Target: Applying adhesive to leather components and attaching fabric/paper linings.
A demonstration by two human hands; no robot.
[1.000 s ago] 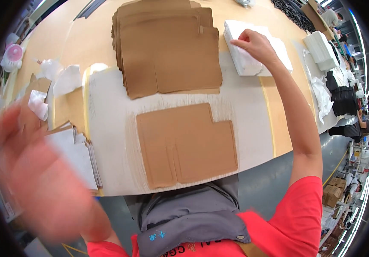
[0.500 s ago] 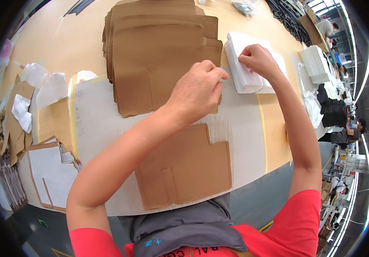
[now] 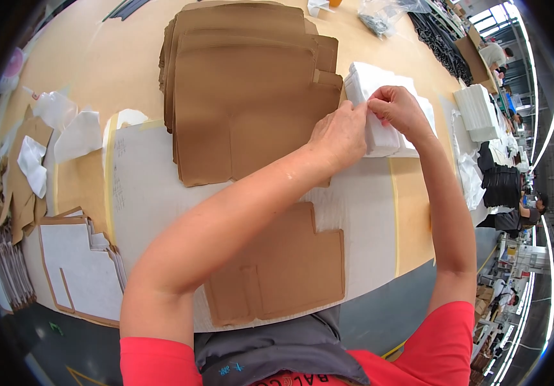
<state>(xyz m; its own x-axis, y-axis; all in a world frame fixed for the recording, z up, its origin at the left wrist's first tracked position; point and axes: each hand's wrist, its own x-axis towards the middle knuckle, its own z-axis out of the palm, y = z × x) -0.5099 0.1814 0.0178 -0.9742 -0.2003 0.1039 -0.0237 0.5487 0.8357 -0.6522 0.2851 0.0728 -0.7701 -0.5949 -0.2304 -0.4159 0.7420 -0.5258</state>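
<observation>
My left hand [image 3: 342, 134] reaches across to the left side of a stack of white sheets [image 3: 380, 138], fingers pinched together. Against its fingertips is my right hand [image 3: 398, 110], also in a pinch, over the top of that stack. Whatever sits between the fingertips is too small or hidden to make out. Left of the stack lies a pile of large brown sheets [image 3: 245, 109] with stepped outlines. A single brown cut-out panel [image 3: 299, 270] with a notched corner and a slot lies flat near the table's front edge, partly covered by my left forearm.
White-faced panels with brown edges [image 3: 74, 264] lie at the left front. Beyond them are a squeeze bottle [image 3: 55, 109], white scraps [image 3: 32, 167] and brown offcuts [image 3: 29, 148]. Another white stack [image 3: 476, 112] stands at the right. People work farther off at the right.
My left hand has moved right, from over the brown pile to the white stack, and now meets my right hand. The whole view has shifted slightly.
</observation>
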